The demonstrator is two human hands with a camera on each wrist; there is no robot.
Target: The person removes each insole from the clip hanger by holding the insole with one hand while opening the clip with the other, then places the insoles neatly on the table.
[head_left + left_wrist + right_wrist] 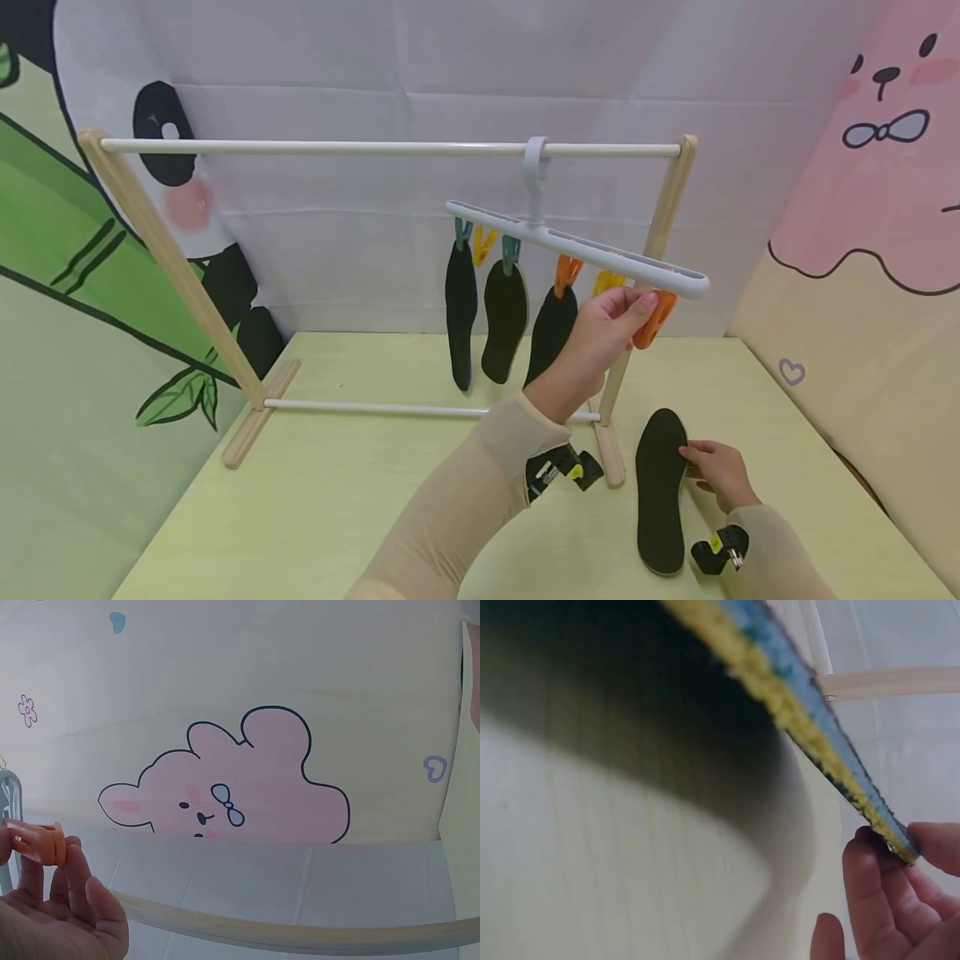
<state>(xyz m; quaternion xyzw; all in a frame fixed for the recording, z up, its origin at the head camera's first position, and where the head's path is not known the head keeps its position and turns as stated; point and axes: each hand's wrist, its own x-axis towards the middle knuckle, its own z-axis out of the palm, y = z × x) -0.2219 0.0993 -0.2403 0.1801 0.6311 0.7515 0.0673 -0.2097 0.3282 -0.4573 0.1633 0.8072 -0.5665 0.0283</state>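
Note:
My left hand (600, 342) pinches an orange clothespin (656, 320) at the right end of a pale grey clip hanger (585, 247). That same clothespin (39, 841) shows between thumb and fingers in the left wrist view. Below and to the right, my right hand (720, 473) pinches the edge of a black insole (662, 492), thumb on top. Its yellow and blue layered edge (810, 735) fills part of the right wrist view, over a shadow on the table. Several dark insoles, one of them this black one (506, 310), hang from the hanger's other clothespins; my left hand partly hides the nearest.
The hanger hooks over the white top bar (322, 148) of a wooden-legged rack, toward its right end. A lower white bar (375, 408) joins the legs near the pale yellow table (247, 533). Printed cloth (337, 200) stands behind and at the sides.

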